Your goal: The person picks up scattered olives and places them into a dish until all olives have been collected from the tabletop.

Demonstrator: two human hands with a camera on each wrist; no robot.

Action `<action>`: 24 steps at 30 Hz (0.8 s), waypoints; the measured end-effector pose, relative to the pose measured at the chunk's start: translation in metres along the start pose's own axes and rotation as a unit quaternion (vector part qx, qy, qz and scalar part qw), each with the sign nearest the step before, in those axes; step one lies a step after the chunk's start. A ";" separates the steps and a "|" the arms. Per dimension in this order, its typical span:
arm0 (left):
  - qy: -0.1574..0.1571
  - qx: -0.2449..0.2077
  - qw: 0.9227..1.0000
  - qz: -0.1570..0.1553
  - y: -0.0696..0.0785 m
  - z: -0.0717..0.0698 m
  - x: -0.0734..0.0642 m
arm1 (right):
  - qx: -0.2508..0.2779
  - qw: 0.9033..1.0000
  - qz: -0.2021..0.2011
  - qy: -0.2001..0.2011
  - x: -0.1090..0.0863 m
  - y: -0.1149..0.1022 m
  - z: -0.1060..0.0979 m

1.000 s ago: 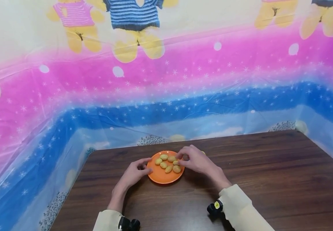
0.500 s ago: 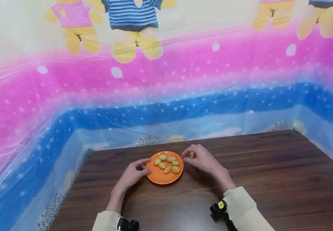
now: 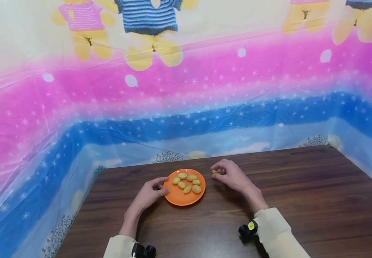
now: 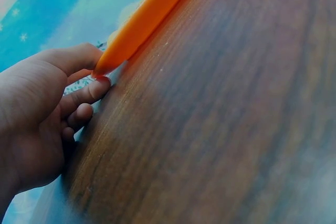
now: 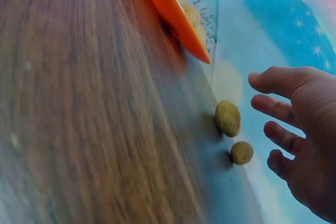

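Observation:
An orange plate (image 3: 180, 200) bears several small, oval, yellow-brown pieces (image 3: 187, 189), wrinkled like dried fruit. My left hand (image 3: 148, 193) pinches its left rim; in the left wrist view the thumb (image 4: 84, 59) lies on top of the rim and a fingertip is below it. To the right of the plate, my right hand (image 3: 234, 176) hovers with fingers spread and nothing in them. Two more pieces sit on the table by its fingertips: a larger oval one (image 5: 228, 118) and a smaller round one (image 5: 242, 152). The head view shows them partly hidden behind that hand.
The dark wooden table (image 3: 285, 186) extends to both sides and towards me. Its far edge meets a printed cloth backdrop (image 3: 186, 125) that wraps round the sides. Black wrist cameras (image 3: 248, 231) sit at both cuffs.
My right hand has left the plate's right side, where its fingers touched a piece, and moved right to the two pieces on the table. My left hand has stayed at the rim.

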State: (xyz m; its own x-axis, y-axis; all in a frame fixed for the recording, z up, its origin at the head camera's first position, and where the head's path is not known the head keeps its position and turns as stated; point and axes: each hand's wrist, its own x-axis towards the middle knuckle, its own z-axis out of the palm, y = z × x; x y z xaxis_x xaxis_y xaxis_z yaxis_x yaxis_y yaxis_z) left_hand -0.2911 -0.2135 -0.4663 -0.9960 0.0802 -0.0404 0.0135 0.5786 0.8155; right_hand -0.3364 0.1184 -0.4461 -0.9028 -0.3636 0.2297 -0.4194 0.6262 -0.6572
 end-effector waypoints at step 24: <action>-0.004 -0.005 1.000 0.003 -0.001 -0.001 0.001 | 0.017 0.998 0.057 0.019 -0.005 0.034 -0.004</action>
State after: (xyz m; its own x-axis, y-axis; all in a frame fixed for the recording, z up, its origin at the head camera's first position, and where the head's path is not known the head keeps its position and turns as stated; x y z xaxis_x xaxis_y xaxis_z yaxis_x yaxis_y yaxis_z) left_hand -0.2921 -0.2146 -0.4670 -0.9951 0.0903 -0.0406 0.0183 0.5706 0.8211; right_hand -0.3469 0.1440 -0.4665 -0.9478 -0.2643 0.1785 -0.3106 0.6381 -0.7046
